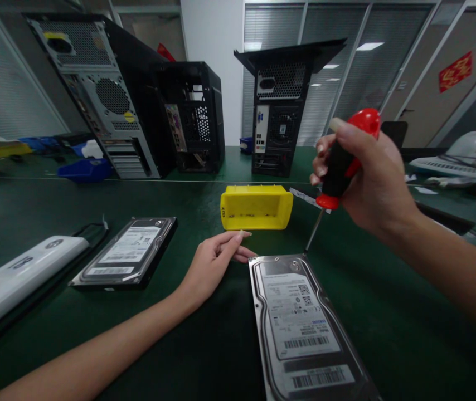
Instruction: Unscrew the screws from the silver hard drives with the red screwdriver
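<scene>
My right hand (374,167) is wrapped around a red and black screwdriver (340,164). Its thin metal shaft slants down, and the tip meets the far right corner of a silver hard drive (300,334). That drive lies label up in front of me, its near end cut off by the frame. Beside its far left corner, my left hand (215,262) rests on the table with fingers stretched out loosely and the thumb near the index finger. Its fingertips reach the drive's corner; nothing shows in them. Just beyond stands a yellow plastic bin (257,209), its open side facing me.
A second hard drive (127,253) lies to the left, beside a long white device (24,278) with a black cable. Several computer cases, including one black case (280,111), stand at the back. A blue bin (85,170) sits near them on the green table (204,356).
</scene>
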Demonstrator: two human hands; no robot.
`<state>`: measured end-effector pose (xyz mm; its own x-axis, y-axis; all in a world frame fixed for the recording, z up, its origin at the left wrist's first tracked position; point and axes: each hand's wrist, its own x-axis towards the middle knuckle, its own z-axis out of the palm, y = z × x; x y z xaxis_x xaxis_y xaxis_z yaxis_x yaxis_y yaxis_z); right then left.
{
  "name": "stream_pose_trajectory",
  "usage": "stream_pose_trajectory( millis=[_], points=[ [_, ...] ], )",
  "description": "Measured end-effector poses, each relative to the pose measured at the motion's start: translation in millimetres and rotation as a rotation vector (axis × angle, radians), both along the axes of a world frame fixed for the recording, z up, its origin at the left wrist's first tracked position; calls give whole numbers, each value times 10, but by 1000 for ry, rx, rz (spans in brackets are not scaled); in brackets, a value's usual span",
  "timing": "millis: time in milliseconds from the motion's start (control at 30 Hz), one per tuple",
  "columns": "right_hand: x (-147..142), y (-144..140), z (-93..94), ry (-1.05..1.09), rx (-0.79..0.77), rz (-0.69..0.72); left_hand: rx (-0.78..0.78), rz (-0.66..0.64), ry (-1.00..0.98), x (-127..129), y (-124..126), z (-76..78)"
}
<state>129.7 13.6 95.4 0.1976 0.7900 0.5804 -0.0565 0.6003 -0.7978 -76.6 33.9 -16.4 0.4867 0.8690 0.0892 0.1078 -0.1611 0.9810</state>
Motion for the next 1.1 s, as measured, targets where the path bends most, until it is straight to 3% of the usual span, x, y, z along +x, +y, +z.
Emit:
stream_pose_trajectory(
  millis=[300, 467, 700, 867, 1100],
  points=[
    [40, -31, 5, 9, -35, 105, -8, 4, -3, 9, 5, -5],
    [31, -29, 18, 1, -86, 72, -14, 4, 5, 0, 4, 7],
    [7, -22, 8, -117, 6, 108, -12, -7, 21, -5, 5, -6],
    [-2, -64, 8, -53, -20, 165, 30, -20, 79, -4, 19, -26],
    [-2, -38, -1, 32, -51, 98, 24, -22, 83, -9, 33, -30]
  ],
)
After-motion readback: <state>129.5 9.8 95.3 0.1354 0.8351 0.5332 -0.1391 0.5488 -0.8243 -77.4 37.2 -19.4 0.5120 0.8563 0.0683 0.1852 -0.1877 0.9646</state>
